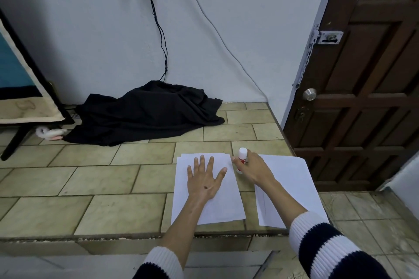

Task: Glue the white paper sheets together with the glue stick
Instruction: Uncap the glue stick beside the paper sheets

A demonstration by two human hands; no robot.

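Lying on the tiled counter (90,179) are two lots of white paper: a left stack of sheets (223,201), its edges slightly fanned, and a right sheet (292,174) a little apart from it, with a strip of tile showing between them. The left hand (205,180) rests flat on the left stack, palm down, fingers straight and spread. The right hand (251,167) grips the glue stick (241,159), a white tube with a red label, its fingers and thumb curled round the body; the stick stands nearly upright, white cap on top, with its base on the tile strip just beside the stack's right edge. Both forearms come out of white and dark striped sleeves (317,240). Farther back a black cloth (149,113) lies heaped against the wall, with cables (158,27) hanging above it, and a brown wooden door (362,75) with a chain latch stands at the right.
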